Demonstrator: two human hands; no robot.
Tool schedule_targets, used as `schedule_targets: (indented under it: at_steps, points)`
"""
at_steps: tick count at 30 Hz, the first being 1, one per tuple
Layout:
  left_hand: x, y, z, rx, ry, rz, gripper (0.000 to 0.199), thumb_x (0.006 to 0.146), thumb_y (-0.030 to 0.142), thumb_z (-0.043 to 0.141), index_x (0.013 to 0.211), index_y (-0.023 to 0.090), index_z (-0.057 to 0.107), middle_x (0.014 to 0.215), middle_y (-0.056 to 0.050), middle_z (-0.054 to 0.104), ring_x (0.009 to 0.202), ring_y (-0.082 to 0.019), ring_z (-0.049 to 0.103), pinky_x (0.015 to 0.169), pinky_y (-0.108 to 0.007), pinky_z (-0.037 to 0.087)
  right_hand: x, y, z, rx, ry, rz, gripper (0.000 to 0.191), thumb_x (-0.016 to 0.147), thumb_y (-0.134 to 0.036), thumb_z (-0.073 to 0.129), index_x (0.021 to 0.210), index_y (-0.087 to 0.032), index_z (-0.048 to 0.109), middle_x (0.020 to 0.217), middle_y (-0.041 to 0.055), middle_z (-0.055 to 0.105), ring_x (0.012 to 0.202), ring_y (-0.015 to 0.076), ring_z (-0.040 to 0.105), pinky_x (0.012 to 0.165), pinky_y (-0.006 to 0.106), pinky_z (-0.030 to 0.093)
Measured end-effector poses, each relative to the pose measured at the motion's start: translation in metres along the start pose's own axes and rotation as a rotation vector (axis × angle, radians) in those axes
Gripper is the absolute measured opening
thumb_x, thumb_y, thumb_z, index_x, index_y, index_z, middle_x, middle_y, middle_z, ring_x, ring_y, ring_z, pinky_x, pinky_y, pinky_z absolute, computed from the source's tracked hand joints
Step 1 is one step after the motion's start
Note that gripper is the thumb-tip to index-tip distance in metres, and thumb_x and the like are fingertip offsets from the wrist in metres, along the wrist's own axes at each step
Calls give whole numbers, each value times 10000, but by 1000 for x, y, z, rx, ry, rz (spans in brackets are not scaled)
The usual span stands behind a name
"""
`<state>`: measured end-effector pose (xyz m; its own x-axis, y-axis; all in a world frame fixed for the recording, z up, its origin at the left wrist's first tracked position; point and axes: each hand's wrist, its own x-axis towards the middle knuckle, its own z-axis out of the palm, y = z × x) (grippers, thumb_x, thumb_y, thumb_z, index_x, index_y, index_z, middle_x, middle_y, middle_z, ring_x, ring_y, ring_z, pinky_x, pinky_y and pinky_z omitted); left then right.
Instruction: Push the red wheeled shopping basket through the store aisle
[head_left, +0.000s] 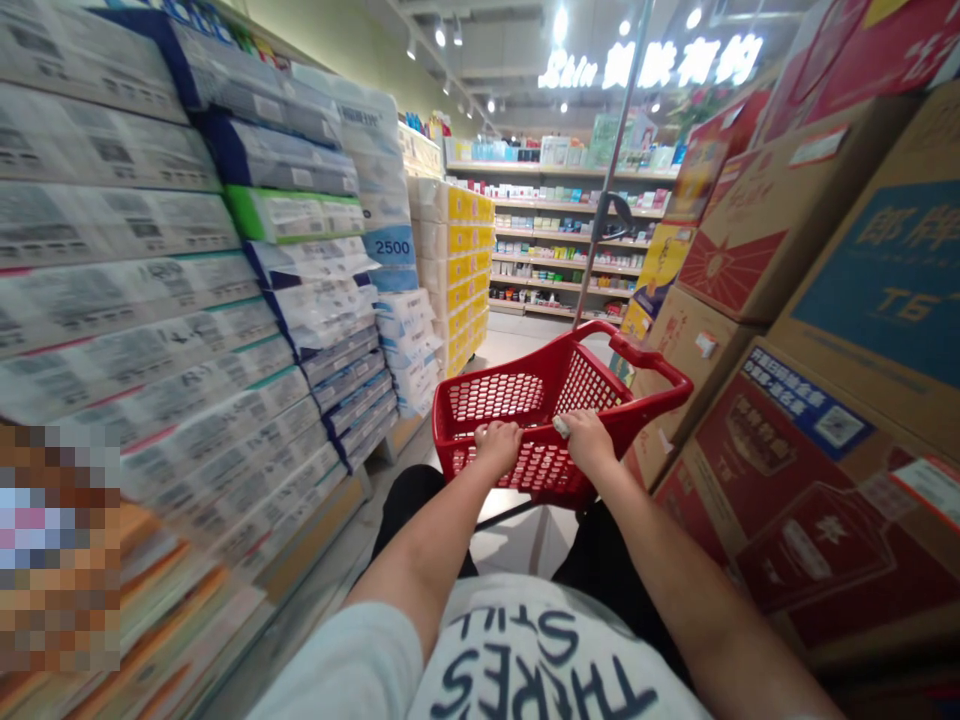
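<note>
A red plastic shopping cart (517, 384) stands right in front of my legs, its lattice basket turned sideways and its handle pointing to the right. My left hand (499, 447) is closed over the near rim of the basket. Farther right along the same rim, my right hand (589, 440) is wrapped round the edge. Something small and whitish shows by the right hand's fingers, too small to name. The visible part of the basket holds nothing I can make out.
Stacked paper packs (142, 220) line the left side, with yellow-and-white packs (461, 265) beyond. Cardboard cartons (832, 480) rise close on the right. A thin pole (611, 160) stands past the cart, before stocked shelves (570, 208). Pale floor (510, 340) runs between.
</note>
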<state>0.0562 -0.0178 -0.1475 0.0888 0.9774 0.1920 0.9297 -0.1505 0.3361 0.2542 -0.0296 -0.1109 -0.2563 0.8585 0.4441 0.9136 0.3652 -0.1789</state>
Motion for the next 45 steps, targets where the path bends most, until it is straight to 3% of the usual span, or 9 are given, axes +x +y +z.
schedule_targets:
  at_steps: [2, 8, 16, 20, 25, 29, 34, 41, 45]
  points:
    - [0, -1, 1, 21, 30, 2, 309, 981, 338, 328, 886, 290, 618, 992, 20, 648, 1063, -183, 488, 956, -413, 280, 5, 6, -9, -4, -41, 32, 340, 798, -50, 465, 983, -217, 696, 1037, 50, 681, 972, 195, 557, 881, 273, 354]
    - [1, -4, 2, 5, 29, 14, 302, 979, 341, 327, 899, 288, 614, 1018, 19, 654, 1069, -186, 487, 950, -407, 279, -5, 19, -12, -107, 160, 112, 390, 789, -22, 433, 1085, -143, 656, 1090, 112, 650, 1081, 241, 498, 1020, 347, 274]
    - [3, -2, 4, 34, 20, 4, 306, 981, 337, 320, 908, 285, 613, 1054, 15, 660, 1082, -190, 488, 953, -407, 280, 10, 38, -26, 25, -17, 141, 309, 843, -128, 473, 1058, -219, 676, 988, 55, 697, 918, 197, 583, 861, 276, 367]
    - [3, -3, 5, 30, 14, 29, 296, 976, 317, 332, 890, 279, 613, 1040, 13, 659, 1065, -185, 488, 955, -404, 279, -1, 26, -13, -133, 135, 150, 388, 870, -93, 415, 1210, -148, 594, 1145, 136, 644, 1103, 249, 513, 1017, 362, 270]
    - [4, -3, 7, 50, 34, 14, 302, 978, 330, 333, 869, 286, 611, 1035, 22, 660, 1061, -190, 489, 952, -421, 275, -4, 27, -7, -133, 46, -4, 435, 863, -71, 384, 1242, -162, 576, 1186, 120, 630, 1119, 244, 503, 1018, 343, 275]
    - [6, -1, 10, 45, 51, -12, 321, 988, 352, 313, 872, 280, 604, 1017, 24, 667, 1045, -177, 500, 951, -399, 288, 0, 41, -8, -142, 83, 65, 460, 841, -67, 392, 1255, -160, 569, 1171, 124, 638, 1103, 251, 520, 1016, 375, 285]
    - [7, 0, 10, 21, 49, 1, 298, 983, 333, 329, 901, 276, 610, 1021, 8, 660, 1069, -184, 499, 961, -413, 286, -19, 25, 13, -209, 248, 110, 540, 807, -55, 408, 1332, -131, 508, 1339, 163, 526, 1308, 305, 353, 1075, 443, 223]
    - [3, 1, 3, -10, 0, 42, 272, 971, 300, 354, 908, 296, 618, 1002, 12, 647, 1074, -188, 486, 948, -414, 305, 4, 30, -17, -87, -8, 86, 333, 811, -120, 436, 1021, -209, 679, 952, 59, 695, 917, 214, 577, 895, 307, 352]
    - [2, 2, 5, -3, 19, 23, 288, 979, 318, 336, 903, 297, 613, 997, 20, 648, 1068, -181, 488, 953, -411, 300, -4, 24, -11, -142, 128, 77, 399, 808, -86, 440, 1149, -175, 628, 1097, 102, 661, 1046, 242, 531, 962, 336, 300]
